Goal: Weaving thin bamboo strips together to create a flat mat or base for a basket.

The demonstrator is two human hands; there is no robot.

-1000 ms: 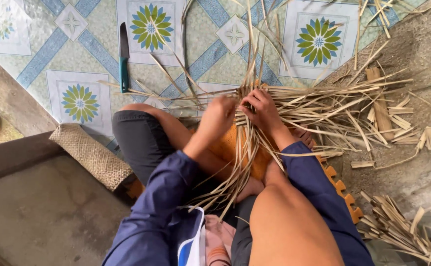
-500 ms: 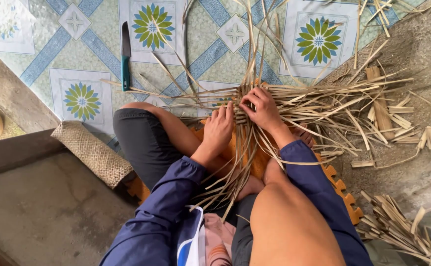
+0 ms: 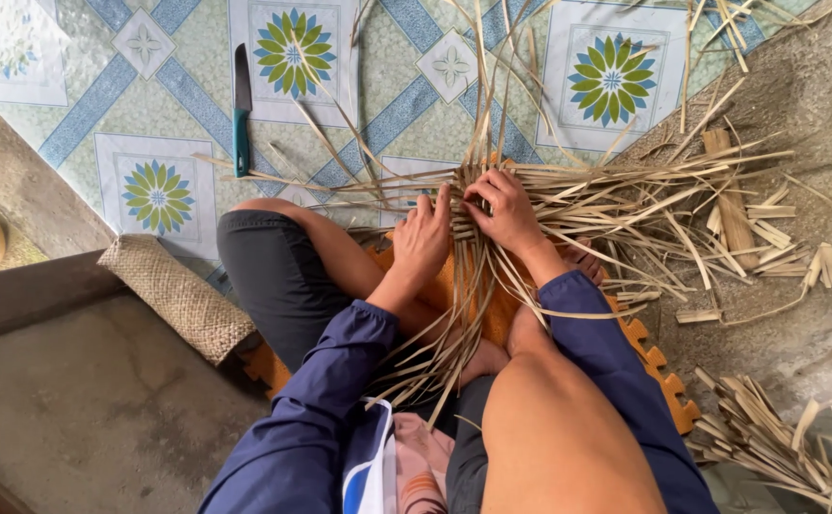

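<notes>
I sit cross-legged on an orange foam mat point(image 3: 659, 366) with a flat weave of dry straw strips point(image 3: 583, 205) spread over my legs and the floor. My left hand point(image 3: 423, 238) presses down on the woven middle, fingers together and pointing up. Just to its right, my right hand point(image 3: 504, 211) pinches strips at the crossing point. Long loose strip ends fan out to the right, upward, and down between my knees.
A knife with a teal handle point(image 3: 242, 119) lies on the patterned tile floor point(image 3: 149, 76) at upper left. A woven mat piece point(image 3: 176, 295) lies at the left by a concrete step. Cut strip scraps point(image 3: 768, 433) pile at the right.
My left hand has shifted a little to the right and pressed flatter onto the weave. My right hand stays at the crossing, fingers reworking the strips.
</notes>
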